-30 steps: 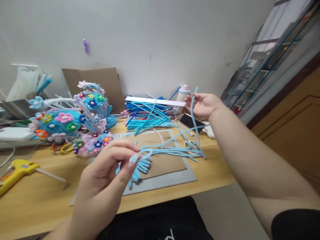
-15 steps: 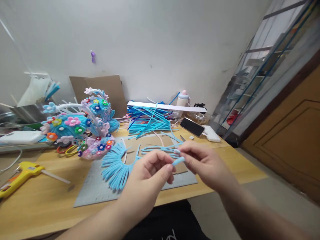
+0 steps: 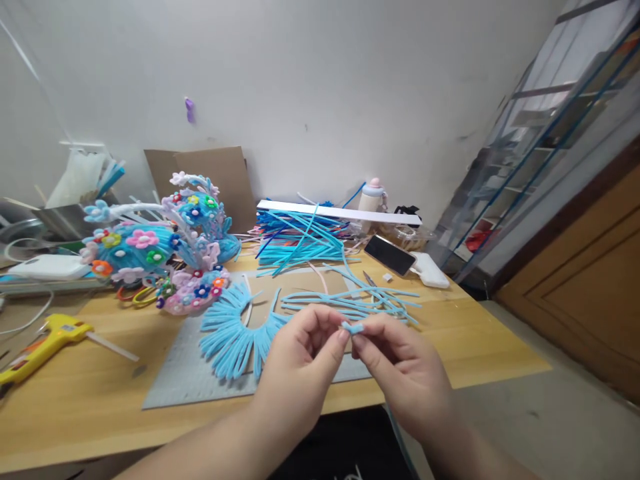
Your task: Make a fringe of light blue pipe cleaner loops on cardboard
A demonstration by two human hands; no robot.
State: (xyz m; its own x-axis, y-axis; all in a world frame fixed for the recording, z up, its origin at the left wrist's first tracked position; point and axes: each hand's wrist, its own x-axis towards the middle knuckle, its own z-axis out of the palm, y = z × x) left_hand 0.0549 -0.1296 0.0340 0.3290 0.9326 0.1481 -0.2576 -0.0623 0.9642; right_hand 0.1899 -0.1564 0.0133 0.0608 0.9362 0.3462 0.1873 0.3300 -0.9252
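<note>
Between the fingertips of both hands is a light blue pipe cleaner [image 3: 353,328], of which only a short bent stretch shows. My left hand [image 3: 305,360] pinches one end, and my right hand [image 3: 400,363] pinches the other, the two nearly touching. Behind my left hand, a ring of looped light blue pipe cleaners [image 3: 225,340] fans out over a grey cutting mat [image 3: 173,383]. Several loose light blue pipe cleaners [image 3: 320,298] lie just beyond the hands.
Flower-covered pipe-cleaner baskets [image 3: 145,243] stand at the left. A yellow glue gun [image 3: 60,337] lies on the table [image 3: 100,420]. At the back are bundled blue pipe cleaners [image 3: 300,250] and a bottle [image 3: 371,200]. A phone [image 3: 390,255] rests to the right.
My right hand has moved in against my left, and the pipe cleaner between them shows a shorter, bent stretch. The loose pipe cleaners behind are less covered now.
</note>
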